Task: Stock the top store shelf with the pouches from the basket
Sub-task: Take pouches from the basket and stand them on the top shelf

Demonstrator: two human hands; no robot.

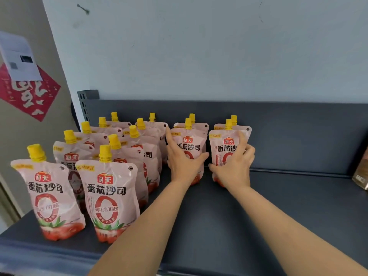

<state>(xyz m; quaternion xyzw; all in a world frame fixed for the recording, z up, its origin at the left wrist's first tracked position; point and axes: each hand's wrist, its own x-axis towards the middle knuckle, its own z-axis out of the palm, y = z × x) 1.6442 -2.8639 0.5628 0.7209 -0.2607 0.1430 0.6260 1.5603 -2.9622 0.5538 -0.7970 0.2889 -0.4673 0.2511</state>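
Several pink spouted pouches with yellow caps stand upright in rows on the dark grey top shelf [288, 206]. The nearest pouch [108, 198] is at the front left. My left hand [182, 163] wraps around the front pouch of the third row [190, 145], with another pouch right behind it. My right hand [235, 166] grips the front pouch of the fourth row [224, 148], which also has one behind it. Both held pouches rest upright on the shelf near its back panel. The basket is out of view.
The shelf's back panel [298, 136] rises behind the pouches, with a pale wall above. A brown package [361, 172] leans at the far right edge. A red paper decoration [27, 92] and a white sheet hang on the left wall.
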